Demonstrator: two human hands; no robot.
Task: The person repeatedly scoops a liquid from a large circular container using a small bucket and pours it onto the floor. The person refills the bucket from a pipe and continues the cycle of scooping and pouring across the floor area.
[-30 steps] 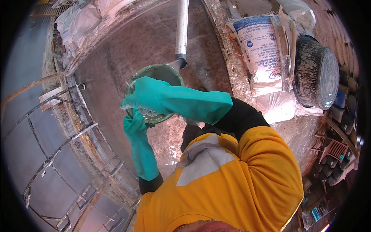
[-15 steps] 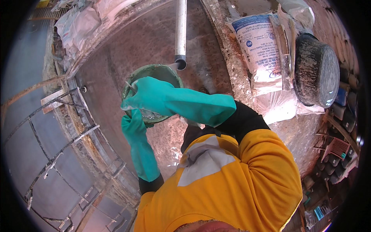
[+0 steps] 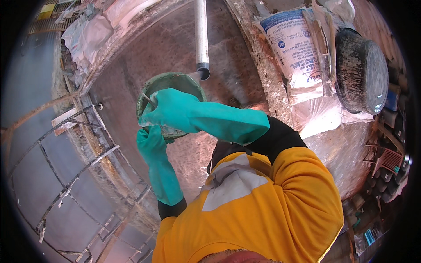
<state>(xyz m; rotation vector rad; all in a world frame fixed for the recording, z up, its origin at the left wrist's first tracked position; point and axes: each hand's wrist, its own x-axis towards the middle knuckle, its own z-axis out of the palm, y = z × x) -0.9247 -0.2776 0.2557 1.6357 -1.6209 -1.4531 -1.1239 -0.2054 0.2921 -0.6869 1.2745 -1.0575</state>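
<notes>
A dirty green bucket (image 3: 171,79) is tilted in front of me, with its crusted rim up. My right hand (image 3: 169,108), in a long green rubber glove, reaches across and is closed at the bucket's left rim, where a thin wire handle sticks out. In a matching glove, my left hand (image 3: 150,139) grips the near left side, its fingertips partly hidden. Just past the bucket's right rim ends a grey pipe (image 3: 201,48), and a pale streak runs between its mouth and the rim. My right forearm covers part of the bucket.
To the left, a rusty metal grid (image 3: 66,190) lies over greyish liquid beside a worn ledge. On the right ledge stand a white printed sack (image 3: 291,48) and a black tub (image 3: 362,72) on its side. Crumpled plastic bags (image 3: 90,37) lie at the far left.
The view has shifted slightly, and the bucket has moved a little to the left under the pipe. Both hands keep their hold on it.
</notes>
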